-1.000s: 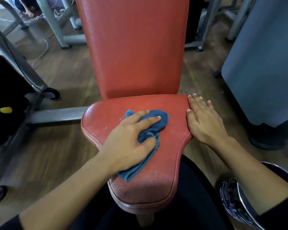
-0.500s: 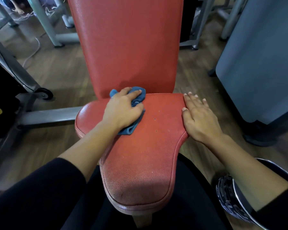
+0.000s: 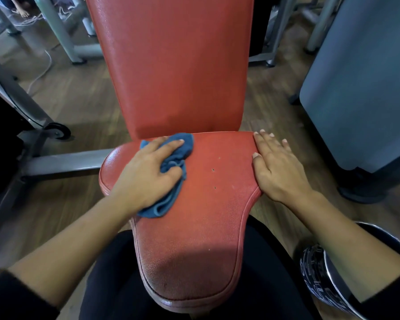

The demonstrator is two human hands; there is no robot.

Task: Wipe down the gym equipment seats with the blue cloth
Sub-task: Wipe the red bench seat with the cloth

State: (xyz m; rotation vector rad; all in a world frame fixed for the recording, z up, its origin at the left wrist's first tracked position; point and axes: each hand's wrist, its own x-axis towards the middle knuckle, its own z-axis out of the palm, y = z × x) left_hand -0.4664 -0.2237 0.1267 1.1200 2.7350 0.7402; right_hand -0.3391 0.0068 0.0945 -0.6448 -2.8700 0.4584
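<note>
From the head view, our left hand (image 3: 148,174) presses the cloth (image 3: 185,146) onto the far left part of the seat (image 3: 206,227), just in front of the backrest (image 3: 176,65). Its fingers (image 3: 169,144) lie spread and fairly straight over the bunched cloth and point to the far right, with a fold gathered by the thumb. The cloth's long axis runs from the near left to the far right under the palm. Our right hand (image 3: 280,167) rests flat on the seat's right edge, fingers straight and close together, holding nothing. It seems to be steadying the seat.

The seat's long axis runs from far to near and narrows toward us. Most of its bare surface lies right of the cloth and nearer than it, including two dark specks (image 3: 213,169) between the hands. We judge the next stroke should sweep that way, and the left hand is already on the cloth.

A dark bucket (image 3: 321,280) sits at the near right, partly behind our right forearm. We cannot tell what is in it.
</note>
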